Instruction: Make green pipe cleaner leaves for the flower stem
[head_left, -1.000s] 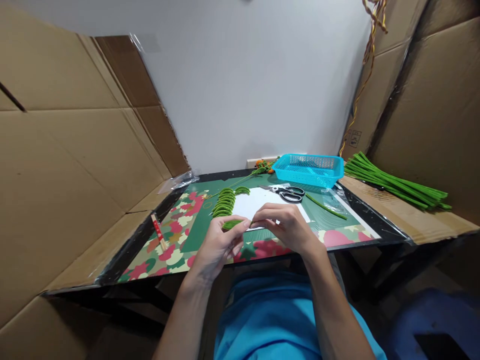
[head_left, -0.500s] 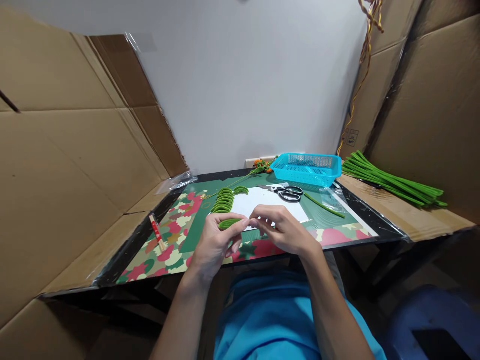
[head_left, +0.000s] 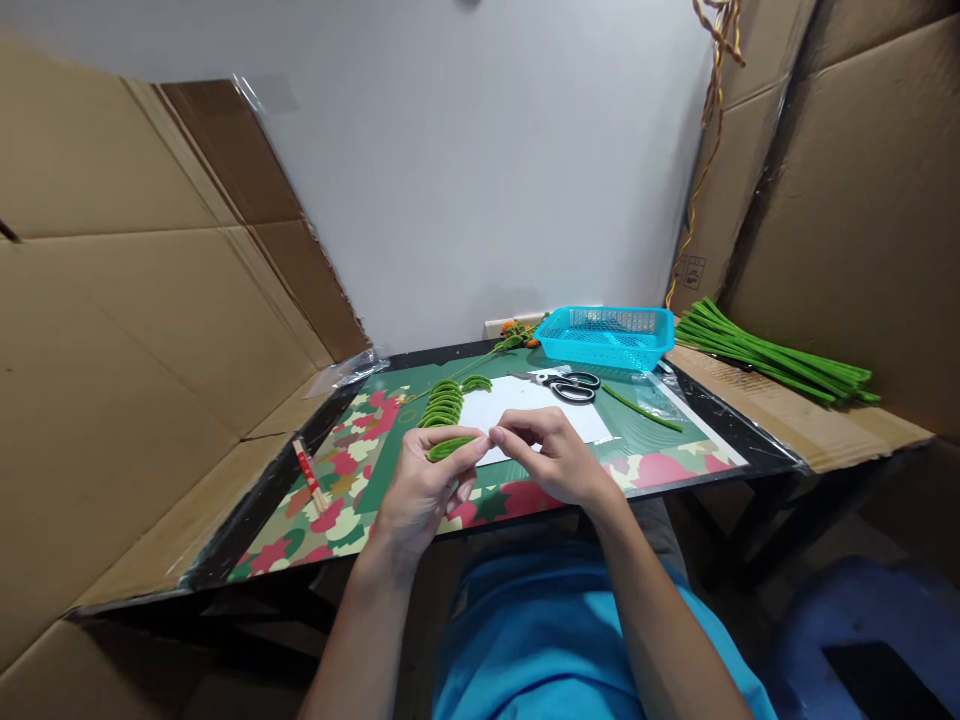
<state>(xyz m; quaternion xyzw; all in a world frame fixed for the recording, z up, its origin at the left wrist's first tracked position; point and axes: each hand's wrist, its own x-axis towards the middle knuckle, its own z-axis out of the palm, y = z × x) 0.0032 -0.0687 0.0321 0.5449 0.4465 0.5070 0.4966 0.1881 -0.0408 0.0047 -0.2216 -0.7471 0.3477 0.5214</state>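
Between the thumb and fingers of my left hand [head_left: 431, 480] is a fuzzy green pipe-cleaner leaf [head_left: 448, 448], pointed to the right. My right hand [head_left: 551, 455] is closed in a pinch at the leaf's tip, its fingertips meeting those of the left; what exactly they grip is hidden. Just beyond the left hand lies a row of curved green pipe-cleaner leaves [head_left: 442, 400], with another curved piece [head_left: 477, 384] beside it on white paper [head_left: 487, 408]. Black-handled scissors [head_left: 574, 386] rest at the paper's far right, near a single green pipe cleaner [head_left: 641, 408].
A blue plastic basket [head_left: 607, 350] stands at the back, next to orange flowers [head_left: 517, 332] on a green stem. Bundled green pipe cleaners [head_left: 772, 355] lie on cardboard at right. Chopsticks in a red wrapper [head_left: 309, 472] lie at left. Cardboard walls [head_left: 150, 300] flank the table.
The camera view has shifted slightly. My right fingers have drawn together into a tighter pinch at the leaf's tip, while my left hand keeps its hold.
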